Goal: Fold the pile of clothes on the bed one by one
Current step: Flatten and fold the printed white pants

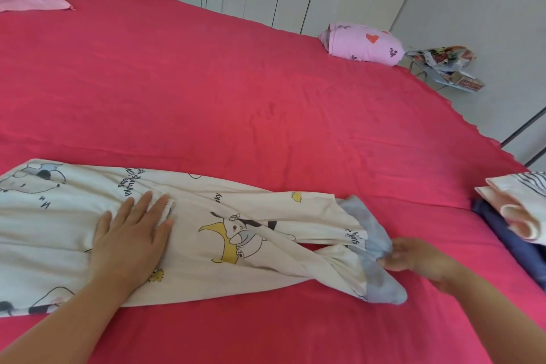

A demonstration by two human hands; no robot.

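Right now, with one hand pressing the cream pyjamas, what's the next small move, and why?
Probably tug the blue cuff rightward with the right hand to untwist it: the cuffed ends lie crossed, and the left hand pins the cream pyjamas.

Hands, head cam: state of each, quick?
Left hand: open, flat, pressing on the cream printed garment.
Right hand: closed, pinching the garment's grey cuff; somewhat blurred.

"sky" on cream printed garment [192,245]
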